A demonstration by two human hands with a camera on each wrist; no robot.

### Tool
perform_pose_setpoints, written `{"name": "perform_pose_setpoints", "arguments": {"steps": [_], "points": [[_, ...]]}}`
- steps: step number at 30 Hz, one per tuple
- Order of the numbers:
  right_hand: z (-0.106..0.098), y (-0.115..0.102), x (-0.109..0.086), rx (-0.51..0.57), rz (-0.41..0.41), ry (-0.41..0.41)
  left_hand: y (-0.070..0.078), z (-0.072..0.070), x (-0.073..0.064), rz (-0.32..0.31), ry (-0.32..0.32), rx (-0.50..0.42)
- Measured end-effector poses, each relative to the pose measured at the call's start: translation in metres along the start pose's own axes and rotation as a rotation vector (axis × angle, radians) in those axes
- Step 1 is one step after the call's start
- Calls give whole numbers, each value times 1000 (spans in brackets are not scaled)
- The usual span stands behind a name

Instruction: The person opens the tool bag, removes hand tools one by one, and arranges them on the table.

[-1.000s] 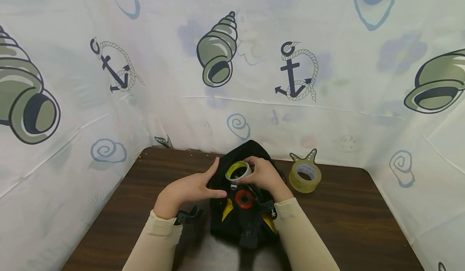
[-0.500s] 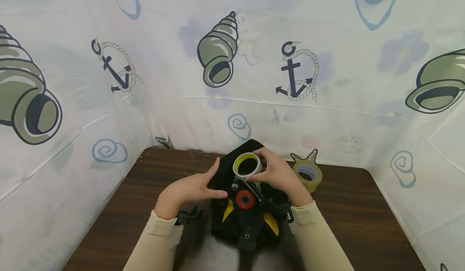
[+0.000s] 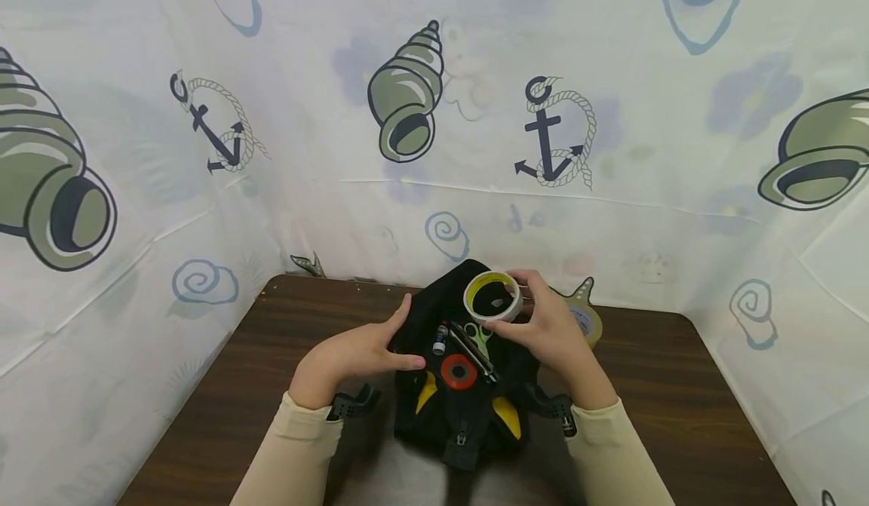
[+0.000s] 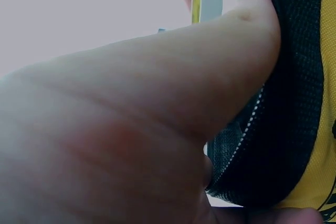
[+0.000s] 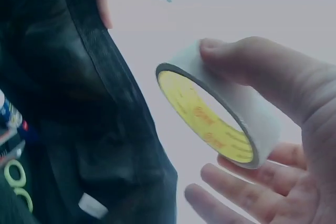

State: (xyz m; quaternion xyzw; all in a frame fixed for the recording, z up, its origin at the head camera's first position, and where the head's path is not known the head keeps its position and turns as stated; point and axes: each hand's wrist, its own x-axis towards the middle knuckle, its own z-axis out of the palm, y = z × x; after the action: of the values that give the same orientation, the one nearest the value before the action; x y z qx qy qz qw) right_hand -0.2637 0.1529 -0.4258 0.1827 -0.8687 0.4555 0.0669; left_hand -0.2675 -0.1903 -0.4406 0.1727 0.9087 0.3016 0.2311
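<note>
My right hand holds a roll of white tape with a yellow inner core, tilted on its side between thumb and fingers. The roll is over the right part of an unzipped black bag with yellow patches. My left hand lies at the bag's left side. Its thumb rests on the zippered rim and the index finger points away, straight; its other fingers are mostly hidden. Inside the bag show a glue stick, a dark pen and green-handled scissors.
A roll of clear yellowish tape stands behind my right hand, partly covered by it. A red ring shows at the bag's near side. The brown wooden table meets a printed curtain at the back and sides.
My right hand has moved right with the white tape roll, away from the bag's middle, uncovering the glue stick, pen and scissors. My left hand stays put.
</note>
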Motion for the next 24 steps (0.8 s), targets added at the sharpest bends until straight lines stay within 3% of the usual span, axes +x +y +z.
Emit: {"name": "perform_pose_setpoints", "arguments": {"steps": [9,24], "points": [[-27,14,-23,-171,-73,280,0,0,-1,1,-3,-14],[-62,69,-45,-232,87,429,3,1,1,9,1,-1]]}}
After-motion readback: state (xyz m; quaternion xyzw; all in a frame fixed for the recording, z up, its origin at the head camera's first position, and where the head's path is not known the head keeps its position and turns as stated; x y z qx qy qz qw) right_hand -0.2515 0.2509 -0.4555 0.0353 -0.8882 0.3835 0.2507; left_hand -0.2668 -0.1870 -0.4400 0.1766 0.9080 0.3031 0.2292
